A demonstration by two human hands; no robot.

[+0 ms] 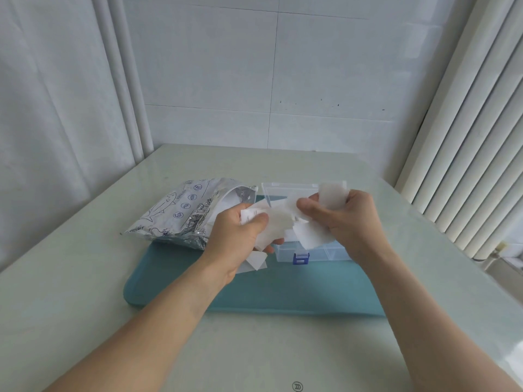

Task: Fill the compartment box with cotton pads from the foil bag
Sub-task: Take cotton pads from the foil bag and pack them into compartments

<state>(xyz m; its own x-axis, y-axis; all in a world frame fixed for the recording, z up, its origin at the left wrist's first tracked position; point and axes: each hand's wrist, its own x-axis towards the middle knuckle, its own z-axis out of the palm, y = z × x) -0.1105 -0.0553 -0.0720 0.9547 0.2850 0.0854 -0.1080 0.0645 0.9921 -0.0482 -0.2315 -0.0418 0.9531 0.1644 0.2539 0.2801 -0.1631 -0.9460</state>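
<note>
While both forearms are reaching in from six o'clock across the pale desk, a teal mat is lying at the centre with everything else resting on it. Just beyond the mat's near edge, the left hand is curling its fingers round a loose bundle of white cotton pads, one pad hanging down below the palm. At its three o'clock, the right hand is pinching the same bundle, thumb on top, with another pad sticking up behind its fingers. Together the hands and pads are covering most of the clear compartment box, so only its front wall, its blue latch and the raised clear lid are showing; what the compartments hold cannot be told. At ten o'clock from the hands, the foil bag is lying on its side, mouth open toward the box. Farther back, a white tiled wall is standing at twelve o'clock, a curtain at nine and a ribbed radiator at three.
</note>
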